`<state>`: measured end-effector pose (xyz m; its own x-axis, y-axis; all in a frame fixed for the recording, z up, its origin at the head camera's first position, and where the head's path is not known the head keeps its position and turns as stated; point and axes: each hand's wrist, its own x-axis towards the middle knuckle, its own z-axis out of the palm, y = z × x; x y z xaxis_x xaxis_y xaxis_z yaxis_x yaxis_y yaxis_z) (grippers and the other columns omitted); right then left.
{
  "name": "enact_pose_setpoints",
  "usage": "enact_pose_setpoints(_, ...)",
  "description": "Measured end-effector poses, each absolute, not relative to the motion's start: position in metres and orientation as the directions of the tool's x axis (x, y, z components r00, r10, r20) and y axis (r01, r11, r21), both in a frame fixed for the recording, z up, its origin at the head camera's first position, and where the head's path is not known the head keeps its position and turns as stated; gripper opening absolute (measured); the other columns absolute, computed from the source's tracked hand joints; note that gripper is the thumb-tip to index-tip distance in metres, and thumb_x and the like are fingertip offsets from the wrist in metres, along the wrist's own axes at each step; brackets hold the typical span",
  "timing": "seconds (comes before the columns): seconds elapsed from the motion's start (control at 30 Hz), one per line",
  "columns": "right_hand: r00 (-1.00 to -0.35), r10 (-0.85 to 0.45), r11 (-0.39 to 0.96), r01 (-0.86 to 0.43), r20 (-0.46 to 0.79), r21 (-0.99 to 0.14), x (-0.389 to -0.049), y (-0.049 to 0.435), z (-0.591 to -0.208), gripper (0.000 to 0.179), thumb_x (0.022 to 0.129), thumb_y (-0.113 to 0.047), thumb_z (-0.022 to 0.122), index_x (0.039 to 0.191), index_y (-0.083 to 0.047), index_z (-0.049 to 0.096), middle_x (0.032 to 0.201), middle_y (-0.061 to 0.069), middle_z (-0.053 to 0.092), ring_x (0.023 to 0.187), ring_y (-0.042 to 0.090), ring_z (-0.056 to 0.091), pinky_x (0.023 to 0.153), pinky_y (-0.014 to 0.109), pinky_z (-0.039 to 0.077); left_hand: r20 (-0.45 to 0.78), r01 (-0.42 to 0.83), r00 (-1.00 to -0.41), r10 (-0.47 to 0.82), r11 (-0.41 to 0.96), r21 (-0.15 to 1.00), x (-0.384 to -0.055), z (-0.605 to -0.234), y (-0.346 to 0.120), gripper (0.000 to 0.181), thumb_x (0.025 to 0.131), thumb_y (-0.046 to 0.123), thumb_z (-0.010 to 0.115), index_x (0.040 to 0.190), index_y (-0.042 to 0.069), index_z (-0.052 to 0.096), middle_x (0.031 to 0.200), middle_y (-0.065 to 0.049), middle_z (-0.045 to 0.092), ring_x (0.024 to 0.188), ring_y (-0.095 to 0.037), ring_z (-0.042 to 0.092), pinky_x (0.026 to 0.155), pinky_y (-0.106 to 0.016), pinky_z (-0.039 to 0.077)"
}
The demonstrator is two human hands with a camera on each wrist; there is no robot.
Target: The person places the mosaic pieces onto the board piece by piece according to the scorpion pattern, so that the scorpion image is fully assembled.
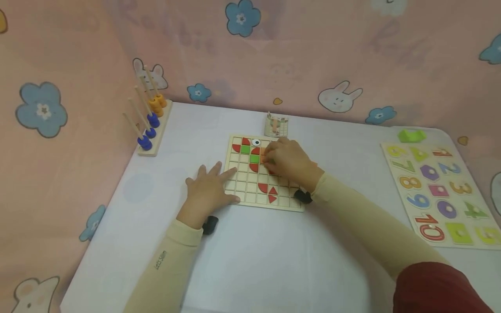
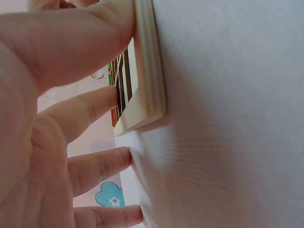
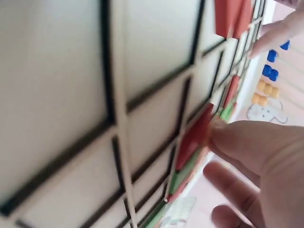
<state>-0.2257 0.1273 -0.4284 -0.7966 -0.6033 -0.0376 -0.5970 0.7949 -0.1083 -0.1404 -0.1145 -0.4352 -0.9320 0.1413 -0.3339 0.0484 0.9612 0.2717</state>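
Note:
A wooden grid board (image 1: 241,177) lies on the white table, with red and green shaped pieces and a round eye piece (image 1: 256,142) in its cells. My left hand (image 1: 205,191) is spread at the board's left edge. Its thumb and index finger touch the board; other fingertips rest on the table. Over the board's upper middle, my right hand (image 1: 289,161) pinches a small orange piece (image 1: 262,155) beside a green square (image 1: 254,158). That hand partly hides the piece and several cells. Below it lie a red quarter circle (image 1: 263,188) and two red triangles.
A small patterned card (image 1: 276,126) stands behind the board. At the left back is a wooden peg stand (image 1: 154,145) with blue and orange beads. To the right lies a number-and-shape puzzle board (image 1: 415,202), with a bright green object (image 1: 412,136) behind it.

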Motion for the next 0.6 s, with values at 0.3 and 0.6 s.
enact_pose_setpoints(0.3, -0.848, -0.527, 0.834, -0.507, -0.046, -0.216, -0.216, 0.146, -0.421, 0.023, 0.103, -0.029, 0.071, 0.122, -0.020, 0.082, 0.135, 0.006, 0.061, 0.125, 0.034, 0.050, 0.099, 0.054, 0.044, -0.333, 0.043, -0.933, 0.135, 0.962, 0.270, -0.141, -0.437, -0.113, 0.093, 0.083, 0.056, 0.086, 0.163, 0.037, 0.043, 0.173, -0.011, 0.028, 0.154, -0.050, 0.022, 0.107, -0.080, 0.029)
enact_pose_setpoints(0.6, -0.959, -0.264, 0.904, -0.207, -0.107, -0.374, -0.191, 0.212, -0.405, 0.034, 0.104, -0.028, 0.067, 0.131, -0.009, 0.074, 0.139, 0.015, 0.062, 0.133, 0.040, 0.045, 0.113, 0.060, 0.038, -0.339, 0.039, -0.931, 0.133, 0.962, 0.270, -0.142, -0.439, -0.112, 0.093, 0.083, 0.056, 0.086, 0.164, 0.037, 0.042, 0.174, -0.012, 0.027, 0.154, -0.050, 0.021, 0.107, -0.080, 0.028)
